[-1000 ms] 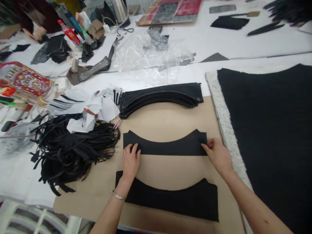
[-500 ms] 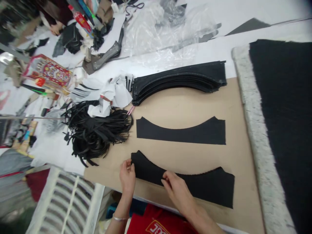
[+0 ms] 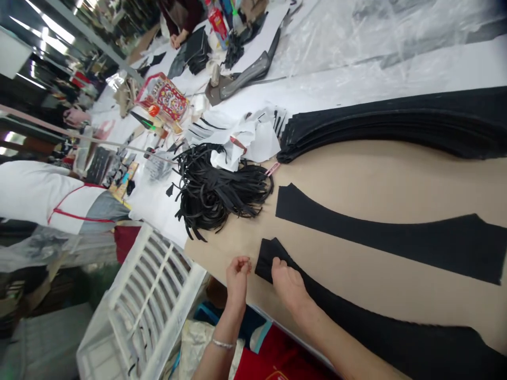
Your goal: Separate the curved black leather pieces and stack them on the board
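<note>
The nearest curved black fabric piece [image 3: 336, 306] lies along the front of the brown board, its left end slightly wrinkled. My right hand [image 3: 291, 285] is on that left end, fingers bent and closed on the fabric. Just left of the piece's end, my left hand [image 3: 237, 277] hovers with its fingertips pinched together; whatever is between them is too small to make out. A second black fabric piece [image 3: 380, 235] of the same shape lies flat beyond. Behind it is a stack of black fabric pieces [image 3: 388, 126].
A heap of black strips [image 3: 222, 190] and white paper scraps [image 3: 257, 140] lie left of the pieces. Clear plastic sheeting [image 3: 356, 42] covers the back. A white slatted crate [image 3: 146, 295] stands at lower left. Another person's hands [image 3: 179, 39] show at the far table.
The view has swung left, so the pieces sit further right. My right hand has moved along the nearest piece to its left end. My left hand is now a little apart from that end.
</note>
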Demonstrator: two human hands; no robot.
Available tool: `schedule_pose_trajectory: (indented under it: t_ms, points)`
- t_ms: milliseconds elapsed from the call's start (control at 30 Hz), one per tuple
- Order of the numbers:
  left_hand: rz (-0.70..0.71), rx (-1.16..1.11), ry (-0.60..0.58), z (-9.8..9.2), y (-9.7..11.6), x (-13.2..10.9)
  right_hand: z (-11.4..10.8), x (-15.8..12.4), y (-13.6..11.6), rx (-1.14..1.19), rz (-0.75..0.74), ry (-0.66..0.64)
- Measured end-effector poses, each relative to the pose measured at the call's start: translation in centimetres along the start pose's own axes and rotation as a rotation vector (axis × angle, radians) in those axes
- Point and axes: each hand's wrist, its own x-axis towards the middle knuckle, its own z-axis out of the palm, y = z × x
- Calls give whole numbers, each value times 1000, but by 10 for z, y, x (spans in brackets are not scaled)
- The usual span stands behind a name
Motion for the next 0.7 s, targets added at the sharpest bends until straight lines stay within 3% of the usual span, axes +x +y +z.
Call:
schedule_pose_trajectory:
  t_ms: [233, 400, 567, 633, 700]
  points:
    - [52, -33, -79, 5, 17, 1, -17, -2, 24, 162, -114, -24]
    - [61, 41, -274, 17, 23, -1, -17, -6, 44, 408, -174, 8]
    - [54, 141, -322, 22, 29, 4, -21, -14, 56, 577, -176, 28]
    - [112, 217, -405, 21, 33, 3, -24, -18, 62, 621, -166, 32]
    - [258, 382, -510, 20, 37, 0, -24, -23, 70, 674, -152, 29]
